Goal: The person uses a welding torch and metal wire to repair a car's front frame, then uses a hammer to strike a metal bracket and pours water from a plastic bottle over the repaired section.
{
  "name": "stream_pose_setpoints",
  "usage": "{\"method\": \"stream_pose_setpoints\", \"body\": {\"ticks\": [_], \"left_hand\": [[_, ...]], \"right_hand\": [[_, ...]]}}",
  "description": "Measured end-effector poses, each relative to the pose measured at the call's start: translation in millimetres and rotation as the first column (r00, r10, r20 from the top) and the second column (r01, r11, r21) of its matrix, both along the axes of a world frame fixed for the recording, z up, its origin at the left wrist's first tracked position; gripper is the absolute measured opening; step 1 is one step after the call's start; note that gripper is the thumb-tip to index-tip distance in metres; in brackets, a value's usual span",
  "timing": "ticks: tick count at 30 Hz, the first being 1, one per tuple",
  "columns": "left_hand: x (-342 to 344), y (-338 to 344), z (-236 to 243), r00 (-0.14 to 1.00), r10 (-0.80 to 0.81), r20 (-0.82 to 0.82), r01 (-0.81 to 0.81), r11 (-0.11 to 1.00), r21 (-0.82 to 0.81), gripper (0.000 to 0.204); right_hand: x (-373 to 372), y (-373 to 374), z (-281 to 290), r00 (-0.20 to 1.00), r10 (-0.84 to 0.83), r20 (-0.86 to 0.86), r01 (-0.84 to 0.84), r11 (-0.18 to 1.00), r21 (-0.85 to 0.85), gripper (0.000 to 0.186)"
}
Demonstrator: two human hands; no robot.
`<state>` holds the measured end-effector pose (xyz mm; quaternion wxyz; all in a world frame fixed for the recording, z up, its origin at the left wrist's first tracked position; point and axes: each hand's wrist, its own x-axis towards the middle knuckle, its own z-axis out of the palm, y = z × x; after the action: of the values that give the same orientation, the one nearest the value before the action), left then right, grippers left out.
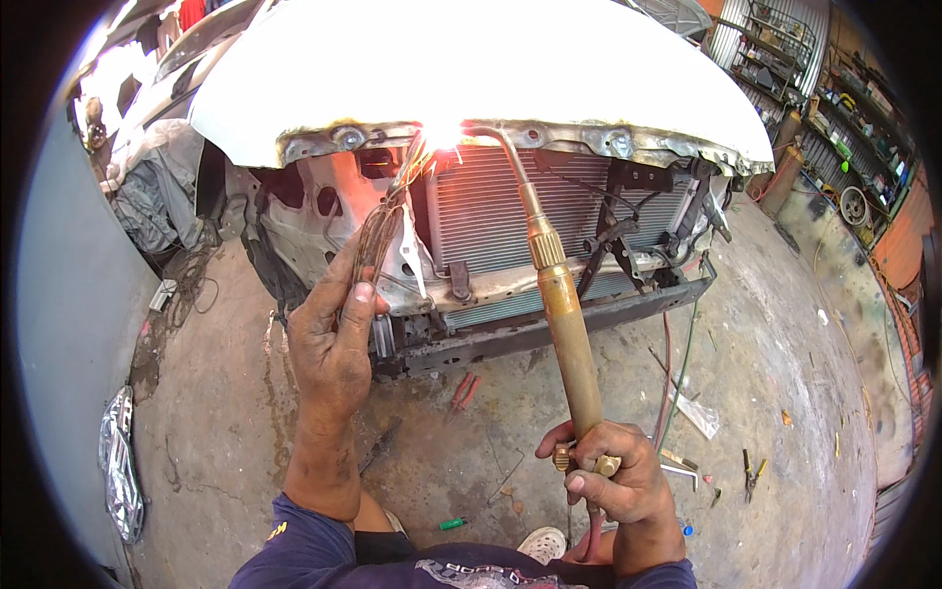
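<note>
My right hand (625, 478) is closed round the valve end of a brass gas welding torch (567, 334), its bent tip pointing at the front edge of a white car hood (471, 69). A bright glow with sparks (444, 133) burns at that edge and washes out the metal there. Pinched between the thumb and fingers of my left hand (334, 344) is a bundle of thin dark wire (378, 236), whose upper end reaches into the glow. Behind the torch shows the car's ribbed radiator (500, 206).
Red pliers (462, 393), yellow-handled pliers (754, 476) and a green lighter-like piece (452, 524) lie on the concrete floor. Hoses (677, 378) trail at the right of the torch. A dark bumper beam (549, 329) crosses below the radiator. Cluttered shelves (844, 118) stand far right.
</note>
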<state>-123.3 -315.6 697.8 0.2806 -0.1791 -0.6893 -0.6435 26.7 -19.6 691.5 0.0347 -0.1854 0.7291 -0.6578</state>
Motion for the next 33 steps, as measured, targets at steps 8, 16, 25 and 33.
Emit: {"method": "stream_pose_setpoints", "body": {"ticks": [8,16,25,33], "left_hand": [[-0.7,2.0,3.2,1.0,0.022,-0.01,-0.023,0.999,-0.036,0.043],[1.8,0.8,-0.7,0.999,-0.001,-0.035,0.001,1.0,0.009,0.043],[-1.8,0.2,-9.4,0.996,0.039,0.081,-0.04,0.999,0.016,0.037],[1.9,0.8,-1.7,1.0,-0.012,0.004,0.012,1.0,0.029,0.045]], "right_hand": [[0.1,-0.1,-1.7,1.0,-0.004,-0.004,0.004,1.0,-0.031,0.016],[-1.1,-0.4,-0.4,1.0,0.019,0.0,-0.019,0.999,-0.034,0.016],[4.1,-6.9,2.7,0.992,-0.085,0.092,0.093,0.991,-0.093,0.019],[-0.9,5.1,-4.3,0.999,0.037,-0.015,-0.038,0.999,-0.036,0.016]]}}
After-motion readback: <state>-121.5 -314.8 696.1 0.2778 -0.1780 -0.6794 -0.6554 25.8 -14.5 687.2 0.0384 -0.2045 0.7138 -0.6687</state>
